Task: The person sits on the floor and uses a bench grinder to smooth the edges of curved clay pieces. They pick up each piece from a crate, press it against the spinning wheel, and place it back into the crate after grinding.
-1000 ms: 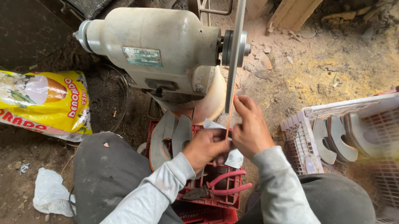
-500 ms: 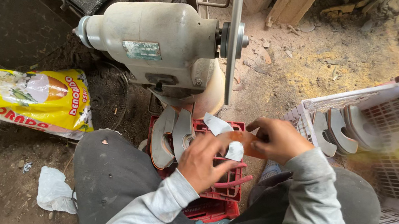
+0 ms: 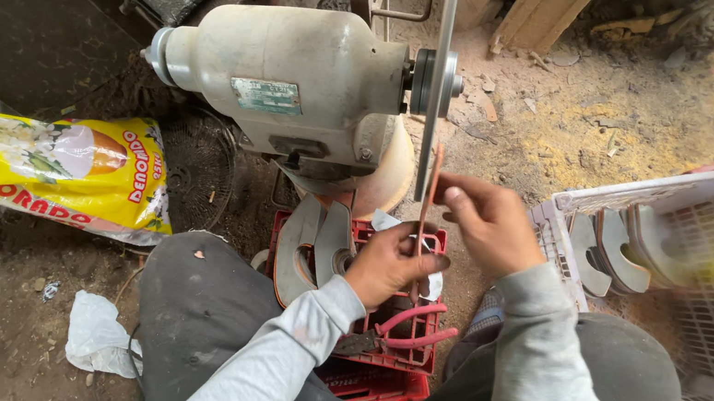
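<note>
Hands were the centre of the view, both close under the grinding disc [image 3: 438,82] of the grey motor machine [image 3: 286,79]. The left hand [image 3: 390,266] had its grip pressed together around the lower part of a thin reddish-brown curved piece [image 3: 424,224], which stood almost upright and on edge. The right hand [image 3: 489,219] pinched the upper end of the same piece with thumb and fingers, just beside the lower rim of the disc; whether the piece touched the disc I could not tell.

Half a second before, the hands were lower and more to the right, away from the disc, and they held a small pale piece that lay flatter between them. Now that pale piece was no longer in the grip, and the hands had come up and nearer to the disc with the thin piece turned upright. One second before, the hands were also up at the disc, so they had gone down and come back.

Under the hands stood a red crate [image 3: 397,346] between the person's knees, with pink-handled pliers [image 3: 409,324] on it and some grey curved pieces [image 3: 313,246] leaning at its left end. A white plastic basket [image 3: 709,278] at the right held more pale curved pieces [image 3: 615,251]. A yellow printed bag [image 3: 36,165] lay on the dirt floor at the left, and a crumpled white scrap [image 3: 96,336] lay near the left knee.
</note>
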